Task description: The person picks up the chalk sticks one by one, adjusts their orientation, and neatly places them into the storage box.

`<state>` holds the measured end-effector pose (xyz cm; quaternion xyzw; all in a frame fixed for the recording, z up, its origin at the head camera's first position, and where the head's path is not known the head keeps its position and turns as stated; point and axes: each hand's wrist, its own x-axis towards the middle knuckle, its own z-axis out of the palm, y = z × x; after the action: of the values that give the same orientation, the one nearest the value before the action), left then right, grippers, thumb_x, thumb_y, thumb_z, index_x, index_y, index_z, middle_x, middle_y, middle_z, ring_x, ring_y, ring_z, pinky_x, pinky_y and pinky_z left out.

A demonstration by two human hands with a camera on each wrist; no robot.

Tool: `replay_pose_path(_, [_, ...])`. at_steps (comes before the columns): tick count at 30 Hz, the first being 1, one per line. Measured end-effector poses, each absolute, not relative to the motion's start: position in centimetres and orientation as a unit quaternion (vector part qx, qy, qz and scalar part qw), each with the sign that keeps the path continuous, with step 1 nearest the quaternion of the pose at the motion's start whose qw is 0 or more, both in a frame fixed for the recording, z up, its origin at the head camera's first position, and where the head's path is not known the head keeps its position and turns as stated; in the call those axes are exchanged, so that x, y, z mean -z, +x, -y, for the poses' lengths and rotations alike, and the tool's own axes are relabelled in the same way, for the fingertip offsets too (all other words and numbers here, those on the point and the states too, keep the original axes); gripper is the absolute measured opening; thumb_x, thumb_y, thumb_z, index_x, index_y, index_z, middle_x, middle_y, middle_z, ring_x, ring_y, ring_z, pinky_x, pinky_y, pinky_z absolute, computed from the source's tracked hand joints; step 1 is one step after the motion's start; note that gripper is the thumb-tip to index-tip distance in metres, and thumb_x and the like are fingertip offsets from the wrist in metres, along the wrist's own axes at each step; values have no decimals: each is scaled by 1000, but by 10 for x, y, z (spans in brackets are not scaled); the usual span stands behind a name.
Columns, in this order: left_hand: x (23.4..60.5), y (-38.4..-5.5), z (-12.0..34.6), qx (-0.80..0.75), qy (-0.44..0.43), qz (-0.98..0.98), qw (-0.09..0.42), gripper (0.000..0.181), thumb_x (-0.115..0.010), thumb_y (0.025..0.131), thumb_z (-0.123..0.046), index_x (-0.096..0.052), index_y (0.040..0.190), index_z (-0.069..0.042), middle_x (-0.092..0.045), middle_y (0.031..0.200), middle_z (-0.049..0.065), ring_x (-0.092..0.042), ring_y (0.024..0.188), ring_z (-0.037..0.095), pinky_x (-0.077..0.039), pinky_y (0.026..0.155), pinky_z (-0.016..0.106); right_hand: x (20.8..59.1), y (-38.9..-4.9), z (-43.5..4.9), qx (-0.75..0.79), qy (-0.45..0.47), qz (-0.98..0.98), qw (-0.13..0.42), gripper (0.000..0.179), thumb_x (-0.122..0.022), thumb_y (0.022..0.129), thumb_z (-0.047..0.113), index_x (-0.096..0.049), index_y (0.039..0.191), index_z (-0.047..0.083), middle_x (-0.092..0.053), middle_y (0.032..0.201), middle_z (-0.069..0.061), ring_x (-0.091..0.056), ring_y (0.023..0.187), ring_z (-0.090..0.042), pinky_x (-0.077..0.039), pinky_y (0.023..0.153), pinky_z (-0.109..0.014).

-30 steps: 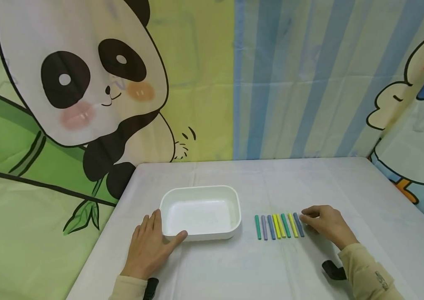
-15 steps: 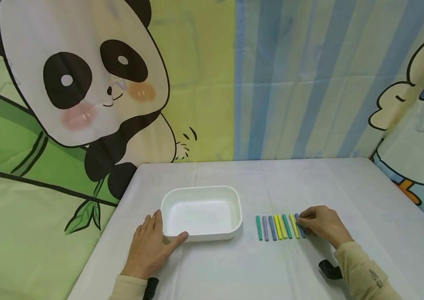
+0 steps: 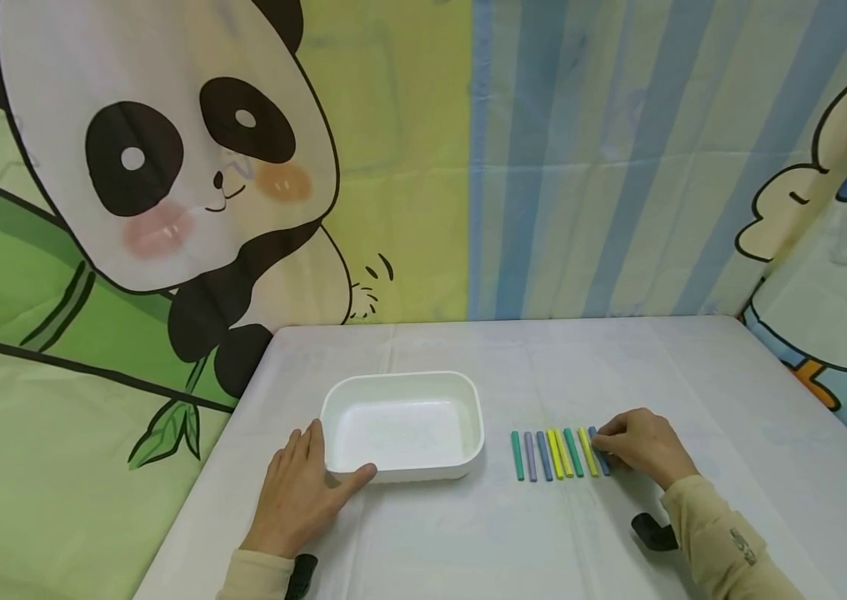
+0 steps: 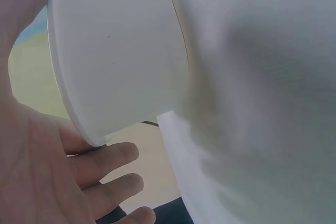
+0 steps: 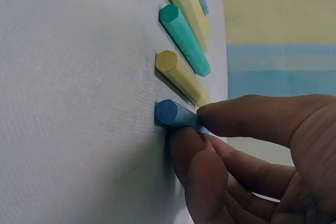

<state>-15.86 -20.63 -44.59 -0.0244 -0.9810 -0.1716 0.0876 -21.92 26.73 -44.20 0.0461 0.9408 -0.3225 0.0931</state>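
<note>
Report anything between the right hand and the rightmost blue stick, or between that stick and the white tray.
Nothing visible separates the right hand from the rightmost blue stick, which it pinches. Seven other sticks lie in a row between it and the white tray.

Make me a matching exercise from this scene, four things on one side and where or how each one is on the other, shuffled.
Column one:
1. left hand
2. purple stick
3. right hand
4. white container

Column two:
A. pinching the blue stick at the row's right end
B. nothing lying inside
C. touching the container's side
D. lying beside the leftmost green stick

Right pairs: 1-C, 2-D, 3-A, 4-B.
</note>
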Motion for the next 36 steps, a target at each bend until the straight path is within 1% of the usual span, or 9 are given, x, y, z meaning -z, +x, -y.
replay_pose_path(4, [443,-160,205,178,-15,981,73,127,-48,81,-88,-27,153,14,-35,154,34,-30,144,52,-25,117,62,445,-220,-269,332,52,-937,91,35,-74,92,26,-74,111,-4,-70,73,-2,-63,66,-17,-51,59,-34])
replay_pose_path(9, [441,-159,205,183,-14,981,70,127,-50,81,-88,-27,153,14,-37,153,33,-31,143,52,-25,117,61,447,-221,-272,355,65,-928,89,40,-73,93,29,-72,116,-3,-71,77,-2,-64,71,-18,-53,63,-35])
replay_pose_path(14, [440,-159,205,184,-27,978,92,123,-54,82,-84,-30,151,14,-40,151,34,-35,141,51,-27,115,62,446,-223,-270,408,77,-906,80,41,-71,94,31,-71,118,-2,-72,87,-6,-65,76,-19,-57,66,-34])
replay_pose_path(16, [440,-159,206,184,-29,978,97,123,-55,82,-84,-31,151,14,-42,150,34,-37,140,51,-28,115,62,444,-224,-266,439,78,-891,80,42,-71,95,32,-70,120,-2,-72,95,-8,-68,79,-19,-59,69,-35])
replay_pose_path(20, [441,-159,206,185,-29,977,97,123,-55,81,-84,-32,150,14,-43,149,33,-37,140,50,-28,114,62,436,-225,-254,479,67,-872,79,46,-73,94,33,-68,123,-3,-73,104,-12,-71,84,-21,-60,73,-36])
replay_pose_path(27, [439,-158,205,188,-23,978,90,124,-54,80,-85,-32,151,14,-42,150,33,-34,141,51,-27,116,62,420,-229,-226,530,46,-843,82,50,-74,94,34,-66,127,-2,-70,114,-16,-71,89,-23,-60,77,-39])
replay_pose_path(36, [439,-158,205,196,-22,977,80,124,-56,81,-84,-30,152,14,-39,151,34,-32,143,52,-27,116,62,401,-231,-192,555,5,-829,67,43,-74,95,31,-68,124,0,-71,114,-15,-72,90,-25,-60,81,-46])
